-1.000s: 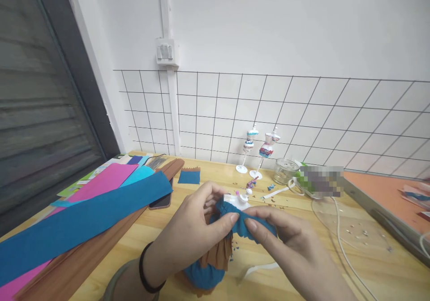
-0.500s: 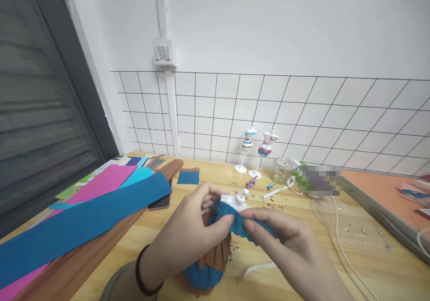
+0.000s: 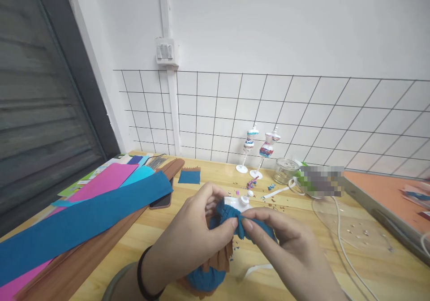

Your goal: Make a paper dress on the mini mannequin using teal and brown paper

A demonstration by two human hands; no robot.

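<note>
A small white dress form [image 3: 244, 201] lies tilted between my hands, its neck knob pointing away from me. Pleated blue crepe paper [image 3: 231, 213] covers its upper body, with brown pleats [image 3: 218, 258] and a blue skirt layer [image 3: 205, 279] below. My left hand [image 3: 198, 225] wraps round the form, thumb pressing the blue paper; its other fingers are partly hidden behind. Between thumb and forefinger, my right hand [image 3: 282, 238] pinches a gathered fold of the blue crepe paper, and the strip's loose end [image 3: 267, 230] runs beneath its fingers.
Blue [image 3: 83, 229], pink and brown crepe paper sheets lie at left, partly over a phone [image 3: 161, 200]. Two small decorated dress forms [image 3: 248, 146] stand at the back near a glass jar [image 3: 285, 171]. Paper scraps, white tape [image 3: 278, 192] and a cable [image 3: 341, 234] lie at right.
The blue paper between my thumbs has been drawn into a tighter upright fold. My hands stay close together at nearly the same place; the view has shifted slightly.
</note>
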